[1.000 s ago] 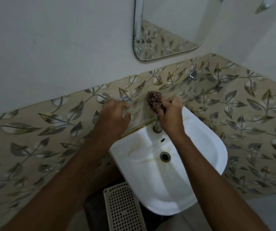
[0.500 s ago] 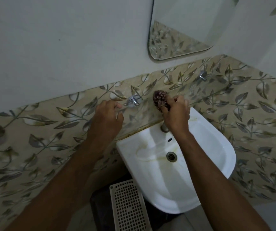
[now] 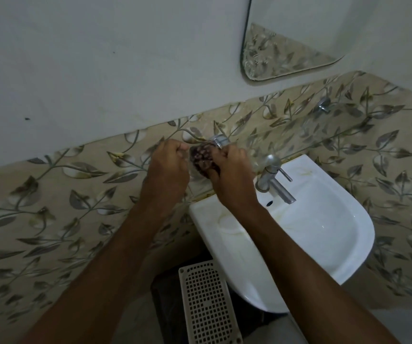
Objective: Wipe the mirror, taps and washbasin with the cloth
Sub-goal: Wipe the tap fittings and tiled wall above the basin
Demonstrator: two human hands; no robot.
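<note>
Perforated plastic basket [image 3: 208, 304]: on the floor beneath the basin, nearest the camera.
Washbasin [image 3: 336, 256]: white, wall-mounted, with a chrome basin tap [image 3: 273, 178] at its rear rim.
Cloth [image 3: 201, 158]: dark, patterned, bunched between both hands.
Right hand [image 3: 229, 175]: fingers curled around it.
Left hand [image 3: 168, 168]: curled at its other end, probably steadying it against the wall tap [image 3: 219, 140].
Mirror [image 3: 291, 38]: farthest.
No legible writing.

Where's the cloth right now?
In the head view, the dark patterned cloth is bunched between the left hand and right hand, at the wall tap, left of the washbasin.
</note>
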